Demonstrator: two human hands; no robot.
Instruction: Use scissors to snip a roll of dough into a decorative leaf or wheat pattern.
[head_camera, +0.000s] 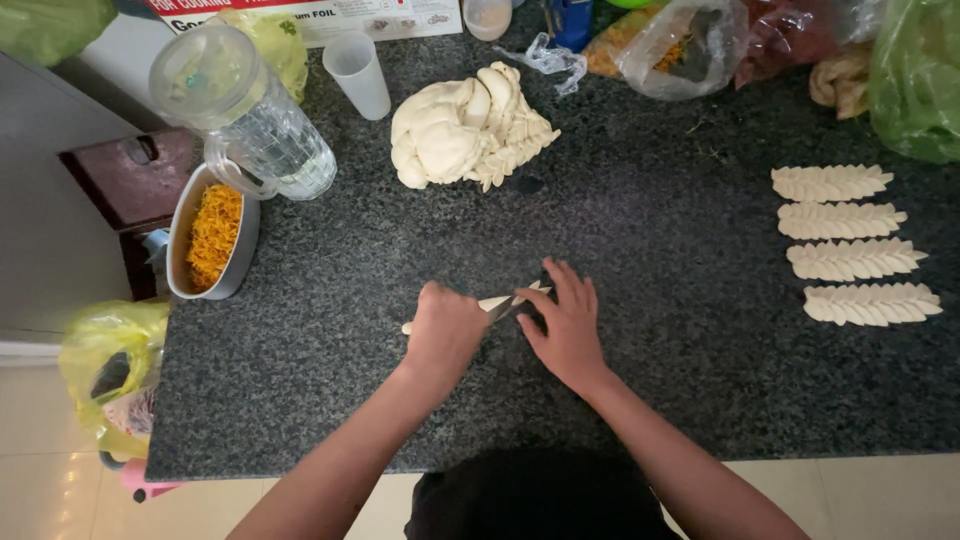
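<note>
On the dark speckled table, a strip of pale dough lies between the two hands, its long axis running left to right and rising slightly toward the right. The left hand is fisted over the strip's left part, gripping what looks like a knife whose blade angles across the dough. The right hand lies flat with fingers spread, pressing the strip's right end. Both hands touch it; neither is nearer. Four finished leaf-shaped pieces lie well apart to the right.
</note>
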